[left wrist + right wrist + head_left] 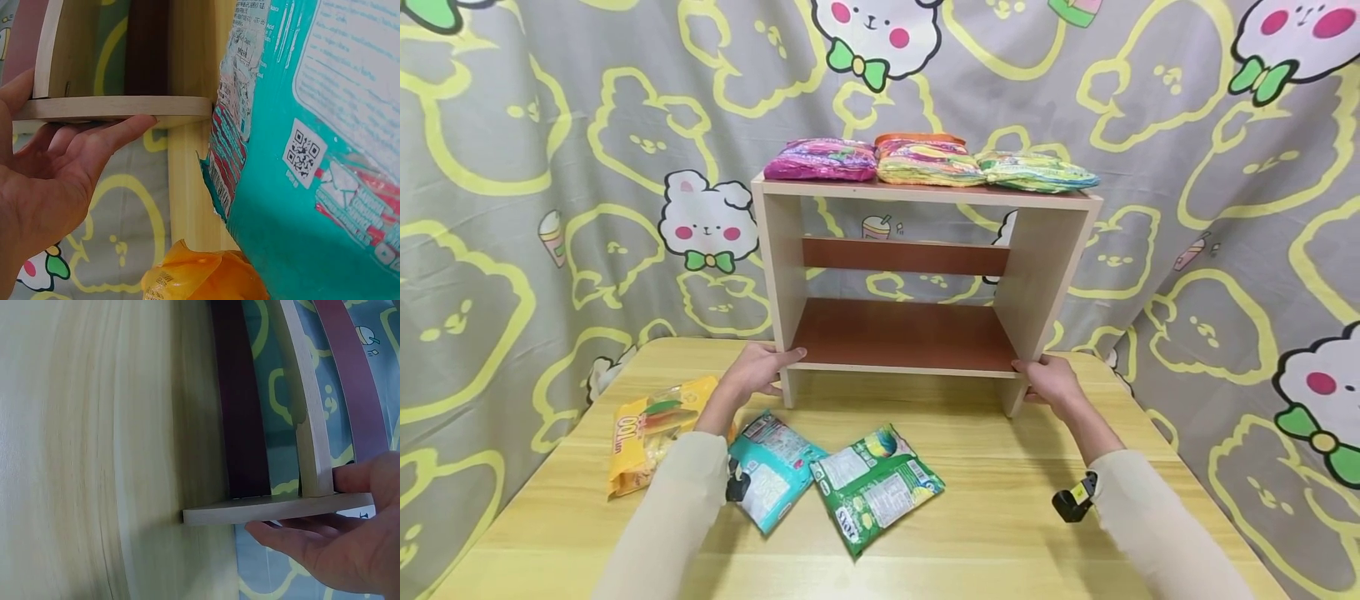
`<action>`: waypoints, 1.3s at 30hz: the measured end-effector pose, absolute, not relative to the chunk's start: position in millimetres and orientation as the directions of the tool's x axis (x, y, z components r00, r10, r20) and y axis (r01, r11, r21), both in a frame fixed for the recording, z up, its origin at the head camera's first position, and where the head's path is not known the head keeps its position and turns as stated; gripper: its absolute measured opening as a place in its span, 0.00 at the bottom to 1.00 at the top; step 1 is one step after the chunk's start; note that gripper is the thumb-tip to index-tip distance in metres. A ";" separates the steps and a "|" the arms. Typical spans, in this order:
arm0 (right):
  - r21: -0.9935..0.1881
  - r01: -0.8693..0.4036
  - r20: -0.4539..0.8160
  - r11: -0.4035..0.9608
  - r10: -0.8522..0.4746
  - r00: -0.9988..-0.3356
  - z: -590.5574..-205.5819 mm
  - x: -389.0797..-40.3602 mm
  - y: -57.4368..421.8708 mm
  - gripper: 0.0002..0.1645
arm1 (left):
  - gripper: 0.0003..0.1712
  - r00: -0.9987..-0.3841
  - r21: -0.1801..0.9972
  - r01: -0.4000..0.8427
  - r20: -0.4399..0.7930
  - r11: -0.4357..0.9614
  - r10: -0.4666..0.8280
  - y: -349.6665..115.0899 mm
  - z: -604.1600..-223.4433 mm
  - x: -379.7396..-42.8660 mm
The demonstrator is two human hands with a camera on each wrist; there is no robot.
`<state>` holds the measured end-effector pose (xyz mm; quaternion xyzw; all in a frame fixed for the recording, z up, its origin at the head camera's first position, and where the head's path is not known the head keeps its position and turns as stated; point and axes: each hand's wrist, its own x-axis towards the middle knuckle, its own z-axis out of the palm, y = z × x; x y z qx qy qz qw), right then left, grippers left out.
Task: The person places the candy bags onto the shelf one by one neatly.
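Note:
A small two-tier shelf [902, 333] with pale side panels and reddish-brown boards stands upright at the back of the table. My left hand [756, 371] grips its left side panel low down, thumb over the front edge at the lower board. On the opposite side, my right hand [1051, 382] holds the right panel at the same height. Both wrist views show the thumb inside and the fingers [275, 534] along the panel's outer face. Lying along the top board are a purple bag [822, 160], an orange-and-yellow bag [928, 160] and a light green-yellow bag [1036, 172].
In front of the shelf, a teal bag [778, 471] and a green bag [880, 487] lie on the wooden table [985, 517]. A yellow bag [651, 429] with a see-through window is at the left, partly behind my left forearm. A patterned curtain [625, 167] hangs behind.

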<state>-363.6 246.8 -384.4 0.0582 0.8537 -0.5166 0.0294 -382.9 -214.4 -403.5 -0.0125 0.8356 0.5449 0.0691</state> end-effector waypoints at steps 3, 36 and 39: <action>-0.873 0.132 -0.102 0.470 0.089 -0.991 -384.7 -363.8 245.3 0.34 | 0.36 -0.991 0.907 -0.093 -0.123 0.410 0.049 -214.6 -403.2 -382.7; -0.898 0.138 -0.097 0.418 0.119 -0.988 -391.1 -360.8 247.7 0.38 | 0.35 -0.989 0.905 -0.105 -0.139 0.412 0.054 -215.4 -403.7 -382.6; -0.900 0.130 -0.089 0.415 0.118 -0.989 -391.0 -359.6 248.5 0.37 | 0.36 -0.989 0.902 -0.102 -0.136 0.420 0.053 -214.5 -403.2 -382.4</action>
